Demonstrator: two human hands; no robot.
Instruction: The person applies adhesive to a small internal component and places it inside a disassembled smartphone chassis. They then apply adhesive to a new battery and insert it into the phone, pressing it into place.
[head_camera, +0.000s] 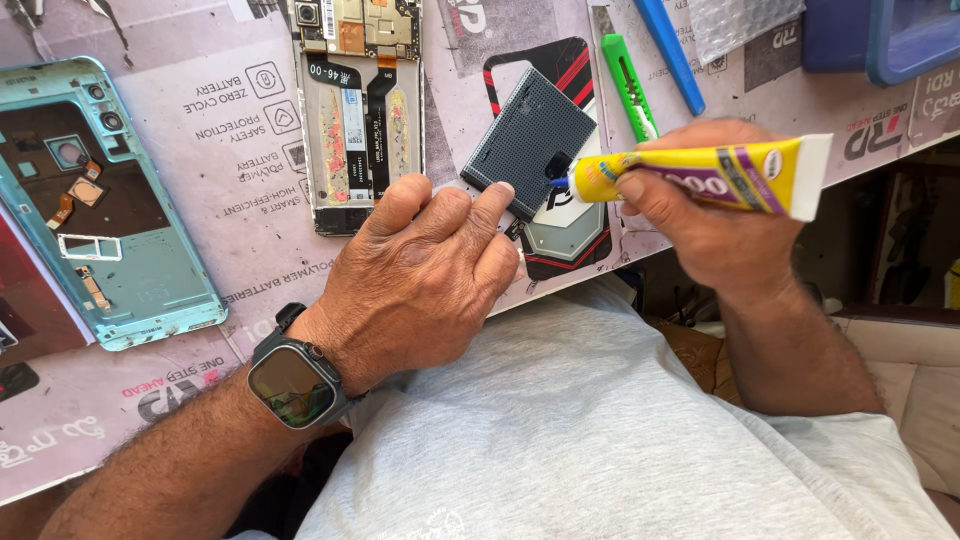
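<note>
My left hand (425, 275) rests on the table edge, its forefinger pressing down on the near corner of a small dark grey rectangular pad (530, 140) with a dotted surface. My right hand (700, 215) grips a yellow and purple glue tube (710, 175), held sideways with its black nozzle touching the pad's near right edge. A dark smartwatch (292, 385) sits on my left wrist.
An opened phone (360, 110) with exposed board and flex cables lies beyond my left hand. A light blue phone back shell (95, 210) lies at the left. A green cutter (628, 85), a blue tool (668, 50) and a blue tray (880, 35) sit at the far right.
</note>
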